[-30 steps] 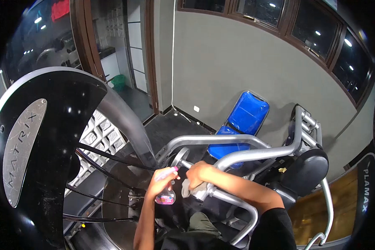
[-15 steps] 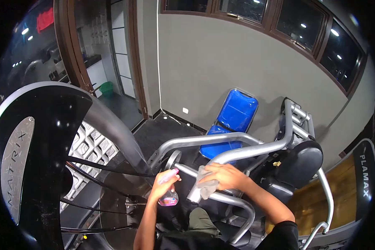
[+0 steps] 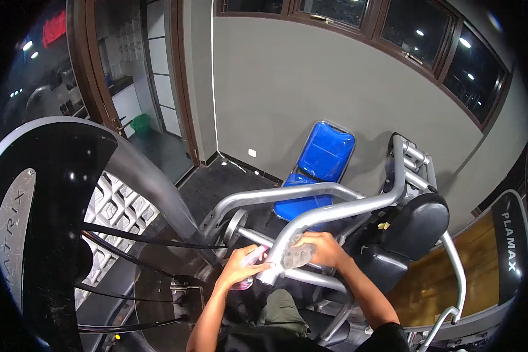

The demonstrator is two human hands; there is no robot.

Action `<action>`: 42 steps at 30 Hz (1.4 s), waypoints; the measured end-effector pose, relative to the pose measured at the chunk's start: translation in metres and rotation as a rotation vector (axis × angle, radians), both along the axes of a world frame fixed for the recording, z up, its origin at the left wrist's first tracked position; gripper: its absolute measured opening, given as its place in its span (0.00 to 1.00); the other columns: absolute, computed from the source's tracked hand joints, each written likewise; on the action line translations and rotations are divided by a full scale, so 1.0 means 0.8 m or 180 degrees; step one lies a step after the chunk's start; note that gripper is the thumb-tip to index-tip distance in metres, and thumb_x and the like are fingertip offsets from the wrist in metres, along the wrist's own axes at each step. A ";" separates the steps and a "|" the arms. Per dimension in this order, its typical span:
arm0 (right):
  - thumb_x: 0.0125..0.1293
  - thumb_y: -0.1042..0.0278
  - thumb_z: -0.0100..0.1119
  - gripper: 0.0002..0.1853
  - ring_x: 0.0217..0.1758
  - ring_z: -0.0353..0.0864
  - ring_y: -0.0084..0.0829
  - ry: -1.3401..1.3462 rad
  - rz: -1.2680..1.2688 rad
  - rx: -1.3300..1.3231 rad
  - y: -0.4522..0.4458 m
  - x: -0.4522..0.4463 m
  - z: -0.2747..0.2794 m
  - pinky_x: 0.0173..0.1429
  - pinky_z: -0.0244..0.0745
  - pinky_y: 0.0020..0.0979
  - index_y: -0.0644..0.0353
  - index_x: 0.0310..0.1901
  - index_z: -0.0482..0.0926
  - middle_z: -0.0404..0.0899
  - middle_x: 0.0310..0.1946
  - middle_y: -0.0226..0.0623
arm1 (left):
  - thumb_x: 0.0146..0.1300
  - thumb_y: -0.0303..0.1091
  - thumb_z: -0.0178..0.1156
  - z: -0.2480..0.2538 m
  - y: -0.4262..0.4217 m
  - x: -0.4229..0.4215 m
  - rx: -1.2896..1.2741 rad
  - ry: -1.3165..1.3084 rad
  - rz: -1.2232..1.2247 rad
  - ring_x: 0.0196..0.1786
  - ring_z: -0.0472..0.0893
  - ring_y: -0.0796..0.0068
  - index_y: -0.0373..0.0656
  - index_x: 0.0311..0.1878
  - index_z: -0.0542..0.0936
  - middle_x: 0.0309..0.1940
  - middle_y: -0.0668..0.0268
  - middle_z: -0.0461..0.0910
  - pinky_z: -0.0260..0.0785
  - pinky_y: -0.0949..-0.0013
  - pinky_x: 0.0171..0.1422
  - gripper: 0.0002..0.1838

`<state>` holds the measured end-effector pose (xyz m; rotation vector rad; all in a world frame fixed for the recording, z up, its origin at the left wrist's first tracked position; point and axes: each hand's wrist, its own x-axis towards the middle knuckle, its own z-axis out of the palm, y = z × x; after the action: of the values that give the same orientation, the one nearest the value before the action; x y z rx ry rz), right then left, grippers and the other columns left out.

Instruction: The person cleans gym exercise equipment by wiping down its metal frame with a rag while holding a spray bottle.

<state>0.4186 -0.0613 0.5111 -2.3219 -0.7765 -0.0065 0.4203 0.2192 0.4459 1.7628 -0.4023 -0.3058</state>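
Note:
My left hand (image 3: 240,267) is wrapped round a clear spray bottle (image 3: 242,284) with a pink nozzle, and its thumb reaches to the lower end of a silver machine tube (image 3: 305,226). Just to the right, my right hand (image 3: 321,246) grips a crumpled grey cloth (image 3: 298,256) against the side of that same tube. Part of the bottle is hidden behind the fingers.
A black Matrix machine cover (image 3: 47,234) with cables stands at the left. Behind the tubes is a blue folding chair (image 3: 327,151). A black padded seat (image 3: 416,226) and a Plamax machine (image 3: 507,246) are at the right.
The right hand with the cloth moved right from the tube's end, then slightly down along its side. The left hand with the bottle came closer to the tube. The view shifted.

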 end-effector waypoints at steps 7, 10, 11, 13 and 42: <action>0.51 0.80 0.61 0.26 0.51 0.79 0.20 0.1812 -0.0028 0.1097 -0.025 -0.001 -0.081 0.55 0.74 0.28 0.62 0.56 0.79 0.85 0.47 0.33 | 0.53 0.40 0.79 -0.014 -0.011 -0.005 -0.0130 -0.0085 0.0125 0.32 0.73 0.84 0.38 0.41 0.83 0.29 0.70 0.79 0.68 0.73 0.37 0.19; 0.63 0.77 0.61 0.21 0.54 0.80 0.24 0.2314 -0.0693 0.1629 -0.022 -0.002 -0.082 0.59 0.75 0.30 0.63 0.58 0.78 0.83 0.51 0.34 | 0.53 0.40 0.79 -0.019 -0.012 -0.009 -0.0180 -0.0028 0.0157 0.32 0.73 0.84 0.38 0.41 0.84 0.29 0.71 0.79 0.68 0.73 0.37 0.19; 0.66 0.76 0.62 0.19 0.55 0.81 0.25 0.2894 -0.1078 0.2256 -0.017 -0.001 -0.079 0.62 0.75 0.30 0.64 0.59 0.77 0.82 0.52 0.35 | 0.53 0.40 0.79 -0.022 -0.014 -0.010 -0.0285 -0.0134 0.0211 0.32 0.73 0.84 0.39 0.40 0.83 0.29 0.72 0.78 0.68 0.73 0.37 0.19; 0.70 0.73 0.60 0.19 0.56 0.82 0.28 0.2652 -0.0934 0.2137 -0.014 0.002 -0.089 0.62 0.77 0.32 0.62 0.61 0.76 0.81 0.55 0.36 | 0.53 0.40 0.79 -0.030 -0.016 -0.010 -0.0392 -0.0243 0.0271 0.32 0.73 0.84 0.39 0.40 0.83 0.29 0.72 0.78 0.68 0.73 0.37 0.18; 0.45 0.78 0.61 0.28 0.47 0.83 0.48 -0.0483 -0.1292 -0.0378 0.037 -0.018 0.045 0.49 0.81 0.45 0.41 0.51 0.83 0.82 0.44 0.38 | 0.50 0.34 0.79 -0.050 -0.022 -0.006 -0.0669 -0.0419 0.0263 0.31 0.73 0.81 0.40 0.36 0.81 0.29 0.71 0.75 0.66 0.72 0.36 0.17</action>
<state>0.4045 -0.0319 0.5470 -2.5772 -0.3719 -0.3265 0.4157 0.2019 0.4062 1.5928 -0.4381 -0.0852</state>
